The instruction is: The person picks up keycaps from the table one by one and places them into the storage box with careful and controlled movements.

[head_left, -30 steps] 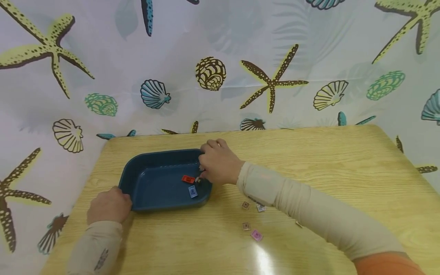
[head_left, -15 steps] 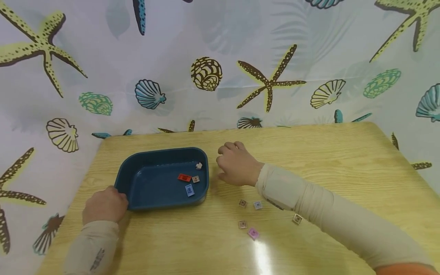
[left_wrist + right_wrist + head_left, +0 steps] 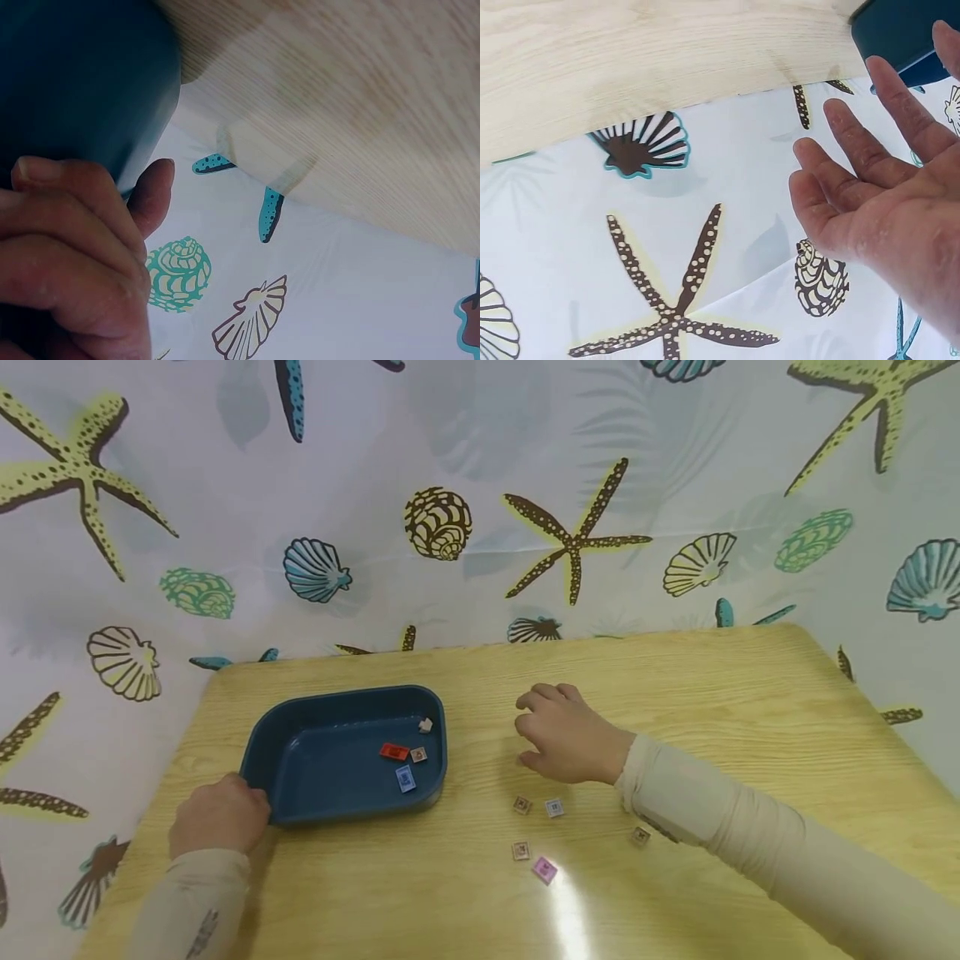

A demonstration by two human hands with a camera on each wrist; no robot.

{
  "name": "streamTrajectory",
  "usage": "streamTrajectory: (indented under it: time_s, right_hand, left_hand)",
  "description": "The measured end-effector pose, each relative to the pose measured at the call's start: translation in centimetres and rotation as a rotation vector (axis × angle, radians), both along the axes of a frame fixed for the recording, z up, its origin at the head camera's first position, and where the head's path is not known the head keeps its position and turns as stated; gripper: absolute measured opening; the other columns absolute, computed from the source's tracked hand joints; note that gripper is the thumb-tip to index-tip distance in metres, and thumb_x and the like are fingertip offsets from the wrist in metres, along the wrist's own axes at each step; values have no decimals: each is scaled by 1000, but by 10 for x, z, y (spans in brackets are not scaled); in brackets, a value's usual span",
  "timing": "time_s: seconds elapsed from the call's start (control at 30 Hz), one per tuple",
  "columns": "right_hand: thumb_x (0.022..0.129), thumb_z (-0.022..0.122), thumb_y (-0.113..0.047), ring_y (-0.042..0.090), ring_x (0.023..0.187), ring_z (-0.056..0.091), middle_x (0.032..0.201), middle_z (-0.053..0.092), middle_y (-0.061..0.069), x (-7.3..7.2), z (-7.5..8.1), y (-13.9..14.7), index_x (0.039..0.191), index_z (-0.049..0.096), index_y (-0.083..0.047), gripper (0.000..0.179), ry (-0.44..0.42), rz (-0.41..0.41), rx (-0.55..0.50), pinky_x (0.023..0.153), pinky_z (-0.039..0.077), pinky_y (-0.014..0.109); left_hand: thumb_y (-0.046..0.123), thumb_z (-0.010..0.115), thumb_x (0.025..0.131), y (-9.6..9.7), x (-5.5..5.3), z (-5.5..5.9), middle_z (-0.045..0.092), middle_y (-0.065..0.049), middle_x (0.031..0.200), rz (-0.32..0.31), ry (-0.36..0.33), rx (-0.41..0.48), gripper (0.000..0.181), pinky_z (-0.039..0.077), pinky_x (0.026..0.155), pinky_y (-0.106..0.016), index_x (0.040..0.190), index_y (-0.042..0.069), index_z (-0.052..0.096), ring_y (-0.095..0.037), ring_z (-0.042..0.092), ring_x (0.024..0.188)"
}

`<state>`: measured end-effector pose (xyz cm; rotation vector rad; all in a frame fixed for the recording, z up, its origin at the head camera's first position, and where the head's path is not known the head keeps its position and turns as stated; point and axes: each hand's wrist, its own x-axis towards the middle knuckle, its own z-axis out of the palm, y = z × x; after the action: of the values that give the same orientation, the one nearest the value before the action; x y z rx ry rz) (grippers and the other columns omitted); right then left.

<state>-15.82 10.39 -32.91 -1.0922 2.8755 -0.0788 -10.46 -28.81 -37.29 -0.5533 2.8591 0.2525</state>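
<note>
A dark blue plastic tray (image 3: 341, 814) stands on the left of the table. My left hand (image 3: 219, 815) grips its near left corner; in the left wrist view, the fingers (image 3: 75, 202) curl at the tray's rim. Inside lie a red rectangular piece (image 3: 394, 752), a blue one (image 3: 405, 778), a small pale square tile (image 3: 418, 754) and a small white piece (image 3: 425, 725). My right hand (image 3: 573, 735) hovers right of the tray, holding nothing. Its fingers (image 3: 870, 154) are relaxed and spread in the right wrist view.
Below the right hand, several small square tiles lie on the wooden table (image 3: 720, 710): a brown one (image 3: 522, 805), a whitish one (image 3: 554, 808), a pink one (image 3: 545, 870) and others. A curtain (image 3: 360, 443) with shells and starfish hangs behind the table.
My right hand has come out of the tray and moved right over the table. The small white piece and pale tile now show inside. My left hand has stayed on the rim.
</note>
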Motion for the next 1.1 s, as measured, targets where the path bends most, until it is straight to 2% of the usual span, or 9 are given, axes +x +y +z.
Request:
streamTrajectory:
  time_s: [0.17, 0.43, 0.6, 0.87, 1.1]
  right_hand:
    - [83, 72, -31, 35, 124, 51, 126, 60, 16, 11, -8, 19, 94, 68, -9, 25, -23, 2, -8, 101, 38, 58]
    - [81, 73, -33, 42, 128, 46, 132, 55, 20, 25, -30, 37, 105, 67, -4, 38, -124, -2, 7, 102, 36, 61]
    - [81, 74, -32, 43, 126, 48, 130, 57, 20, 35, -46, 41, 100, 68, -4, 34, -126, 4, -10, 100, 37, 63]
    - [78, 76, -27, 45, 123, 51, 126, 59, 20, 39, -60, 41, 88, 67, -8, 24, -121, 17, -30, 98, 39, 64]
    - [76, 78, -26, 37, 116, 56, 118, 63, 16, 41, -67, 42, 83, 66, -10, 21, -45, 61, -56, 94, 44, 60]
  left_hand:
    - [21, 40, 89, 3, 3, -1, 63, -33, 86, 8, -8, -4, 35, 47, 53, -49, 92, -6, 62, -45, 61, 69]
    - [22, 40, 88, 3, 6, -3, 63, -35, 89, 20, -6, -6, 36, 47, 53, -50, 92, -6, 63, -47, 61, 70]
    - [22, 40, 88, 5, 7, -3, 63, -35, 91, 21, -1, -12, 36, 47, 53, -50, 94, -6, 63, -48, 61, 72]
    - [21, 41, 88, 7, 7, -1, 63, -34, 88, 31, -5, -15, 35, 47, 52, -49, 92, -6, 63, -46, 62, 70]
    - [20, 41, 88, 7, 7, 0, 63, -33, 84, 26, -5, -26, 34, 46, 51, -48, 90, -6, 63, -44, 62, 67]
